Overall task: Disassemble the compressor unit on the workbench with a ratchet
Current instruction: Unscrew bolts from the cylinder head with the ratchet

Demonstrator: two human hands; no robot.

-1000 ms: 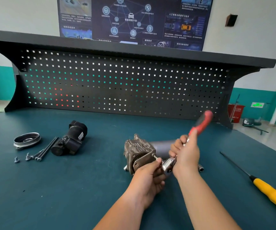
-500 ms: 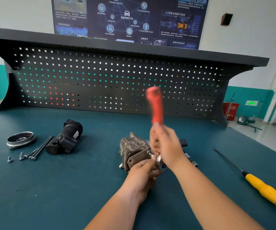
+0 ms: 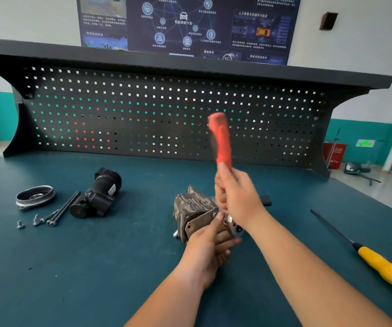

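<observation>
The grimy metal compressor body (image 3: 192,208) lies on its side in the middle of the teal workbench (image 3: 119,267). My right hand (image 3: 237,197) grips the ratchet (image 3: 222,140) by its red handle, which stands almost upright and is blurred. The ratchet's chrome head (image 3: 236,226) sits at the compressor's near end plate. My left hand (image 3: 210,246) is curled around the ratchet head and socket just below it, thumb against the end plate. The bolt itself is hidden by my fingers.
At the left lie a black removed component (image 3: 97,194), a metal pulley ring (image 3: 34,197), two long bolts (image 3: 64,207) and small screws (image 3: 20,224). A yellow-handled screwdriver (image 3: 383,267) lies at the right. The pegboard back panel (image 3: 166,114) stands behind.
The ratchet handle swung from leaning right, about a second ago, to nearly upright. My left hand stayed at the ratchet head. The camera view shifted slightly.
</observation>
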